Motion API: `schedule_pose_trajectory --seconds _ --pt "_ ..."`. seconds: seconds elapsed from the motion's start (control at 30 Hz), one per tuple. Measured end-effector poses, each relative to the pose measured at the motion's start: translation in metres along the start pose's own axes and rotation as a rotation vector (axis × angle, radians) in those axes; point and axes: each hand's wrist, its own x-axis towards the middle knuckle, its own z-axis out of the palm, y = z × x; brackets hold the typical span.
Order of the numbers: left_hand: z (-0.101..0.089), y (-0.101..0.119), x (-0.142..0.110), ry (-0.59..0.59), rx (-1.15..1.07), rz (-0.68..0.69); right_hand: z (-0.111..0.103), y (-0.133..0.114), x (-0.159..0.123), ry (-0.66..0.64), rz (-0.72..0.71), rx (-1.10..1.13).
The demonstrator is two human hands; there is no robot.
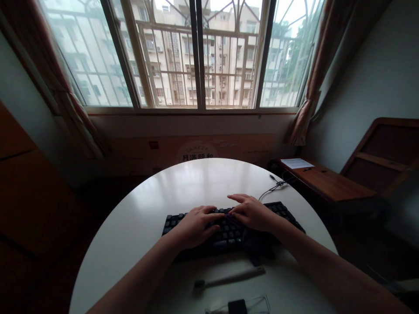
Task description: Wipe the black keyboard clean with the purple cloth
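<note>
A black keyboard point(278, 210) lies on the round white table point(183, 187), its cable point(273, 187) running off to the right. My left hand point(194, 224) rests on the keyboard's middle keys with its fingers loosely stretched toward the right. My right hand point(252, 213) lies flat over the keys just beside it, fingers spread, on top of a dark cloth point(258, 249) that hangs over the keyboard's near edge. The fingertips of both hands nearly meet.
A small brush with a wooden handle point(231, 279) lies near the table's front edge. A clear plastic packet with a black piece point(238, 306) sits in front of the brush. To the right stands a wooden side table point(330, 183) with a sheet of paper point(296, 163). A window fills the back.
</note>
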Motion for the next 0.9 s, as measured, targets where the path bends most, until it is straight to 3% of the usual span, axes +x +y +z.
schedule_pose_trajectory --seconds 0.4,0.77,0.9 --pt "0.003 -0.003 0.001 0.02 0.002 0.009 0.002 -0.011 0.005 0.028 0.134 -0.074" --pt "0.001 -0.001 0.0 0.023 -0.008 0.006 0.013 -0.003 0.003 0.031 0.054 0.148" --pt "-0.001 -0.001 -0.001 0.015 -0.02 0.004 0.011 -0.003 0.004 0.021 0.047 0.115"
